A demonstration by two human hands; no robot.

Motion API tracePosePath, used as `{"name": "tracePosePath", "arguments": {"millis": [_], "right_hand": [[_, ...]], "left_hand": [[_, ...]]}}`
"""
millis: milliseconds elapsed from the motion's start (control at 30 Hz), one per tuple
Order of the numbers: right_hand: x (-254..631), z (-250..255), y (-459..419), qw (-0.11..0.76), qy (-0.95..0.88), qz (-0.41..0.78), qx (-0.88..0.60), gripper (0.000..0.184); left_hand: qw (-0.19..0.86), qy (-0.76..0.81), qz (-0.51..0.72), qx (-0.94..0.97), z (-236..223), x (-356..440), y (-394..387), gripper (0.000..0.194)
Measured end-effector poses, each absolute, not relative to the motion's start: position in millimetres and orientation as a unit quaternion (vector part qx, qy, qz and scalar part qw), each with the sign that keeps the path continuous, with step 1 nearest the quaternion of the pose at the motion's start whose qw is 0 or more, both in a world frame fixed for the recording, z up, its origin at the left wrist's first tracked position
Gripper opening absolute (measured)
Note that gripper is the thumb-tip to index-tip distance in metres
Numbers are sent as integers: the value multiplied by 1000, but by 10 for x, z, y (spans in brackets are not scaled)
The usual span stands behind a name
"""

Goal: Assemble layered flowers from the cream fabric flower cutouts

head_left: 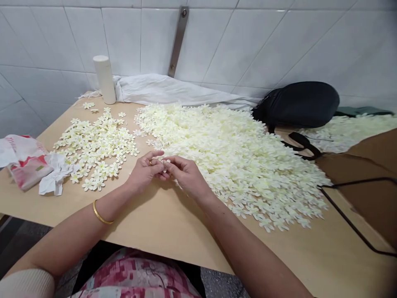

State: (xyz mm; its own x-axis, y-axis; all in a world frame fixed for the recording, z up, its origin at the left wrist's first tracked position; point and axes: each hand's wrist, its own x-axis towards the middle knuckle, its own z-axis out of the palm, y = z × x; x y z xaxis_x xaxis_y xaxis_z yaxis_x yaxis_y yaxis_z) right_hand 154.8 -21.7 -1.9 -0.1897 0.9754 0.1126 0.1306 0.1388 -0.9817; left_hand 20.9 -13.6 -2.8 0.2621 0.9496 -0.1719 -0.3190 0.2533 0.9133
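Observation:
My left hand [146, 169] and my right hand [186, 173] meet above the table near its front. Between their pinched fingertips is a small white flower [165, 164], mostly covered by the fingers. Both hands appear closed on it. A large heap of pale cream artificial flowers [229, 153] spreads behind and to the right of my right hand. Left of my left hand lies a smaller, looser group of similar flowers [99, 142], several showing yellow centres.
On the wooden tabletop [167, 223], a white bottle [105, 80] stands at the back beside a white cloth [161, 89]. Crumpled tissue [57, 174] and a red-and-white packet [26, 161] lie at left. A black bag [300, 105] and brown cardboard [366, 174] occupy the right side.

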Motion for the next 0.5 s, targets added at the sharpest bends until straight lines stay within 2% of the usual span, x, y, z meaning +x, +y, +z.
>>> {"name": "tracePosePath", "arguments": {"millis": [67,167,333,500], "right_hand": [[1565,-53,-211,483,-571,484,-454,20],[1570,-89,-222,502,-564,438,-488,15],[1542,-104,-252,508,-596,329,-528,14],[1564,-93,-226,521,-591,307,-534,18]], "left_hand": [[706,394,453,374,-31,221,-125,28],[726,392,445,348,-12,237,-121,21],[725,393,429,368,17,244,-154,17],[699,426,396,417,-10,238,-174,23]]}}
